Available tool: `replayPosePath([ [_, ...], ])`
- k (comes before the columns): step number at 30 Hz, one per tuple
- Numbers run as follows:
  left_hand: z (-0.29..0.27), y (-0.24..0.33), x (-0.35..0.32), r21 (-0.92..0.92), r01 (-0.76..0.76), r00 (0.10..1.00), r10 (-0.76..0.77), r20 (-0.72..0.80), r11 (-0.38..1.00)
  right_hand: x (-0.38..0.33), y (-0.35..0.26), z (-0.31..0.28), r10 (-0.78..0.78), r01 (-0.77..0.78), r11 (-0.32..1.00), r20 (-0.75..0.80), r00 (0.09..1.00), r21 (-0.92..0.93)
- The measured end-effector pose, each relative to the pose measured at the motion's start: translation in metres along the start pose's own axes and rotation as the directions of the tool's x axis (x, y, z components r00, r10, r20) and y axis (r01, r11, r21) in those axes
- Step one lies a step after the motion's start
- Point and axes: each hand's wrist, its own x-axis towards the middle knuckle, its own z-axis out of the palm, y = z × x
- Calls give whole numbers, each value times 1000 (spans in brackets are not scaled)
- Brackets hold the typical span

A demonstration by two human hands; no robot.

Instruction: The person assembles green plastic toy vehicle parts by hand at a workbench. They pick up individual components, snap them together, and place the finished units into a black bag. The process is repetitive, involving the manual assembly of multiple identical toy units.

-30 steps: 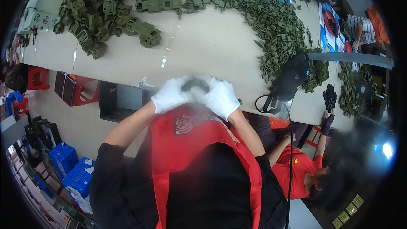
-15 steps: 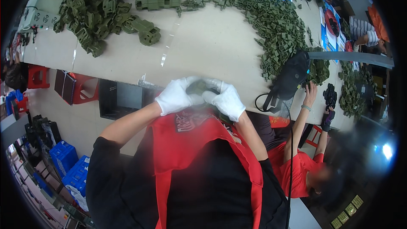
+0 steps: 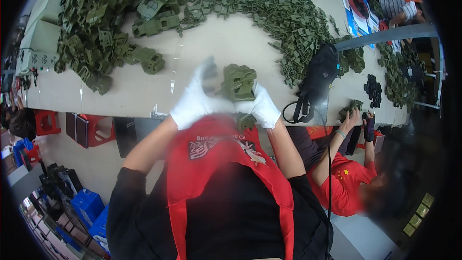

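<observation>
A green plastic toy vehicle body is held up at the table's near edge by my white-gloved right hand, which grips its right side. Below that hand, against the red apron, another green plastic portion shows; I cannot tell whether it belongs to the same body. My left hand, also white-gloved, is just left of the toy with its fingers raised and apart, somewhat blurred. The base of its palm comes close to the toy; whether they touch is unclear.
Large green vehicle parts are heaped at the far left. Small green parts spread across the back and right. A black bag with a cord lies right of my hands. Beyond it, a co-worker in red handles a green part.
My hands were close together at the table edge around a mostly hidden green part. Now the left hand has come away with fingers raised, and the toy body shows upright in the right hand.
</observation>
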Motion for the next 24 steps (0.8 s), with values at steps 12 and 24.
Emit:
replayPosePath([
  [12, 28, 17, 14, 87, 24, 991, -35, 127, 996, -2, 37, -9, -97, 98, 995, -55, 994, 18],
  [24, 77, 15, 15, 88, 11, 953, -37, 302, 996, 33, 65, -57, -537, 255, 386, -9, 843, 886],
])
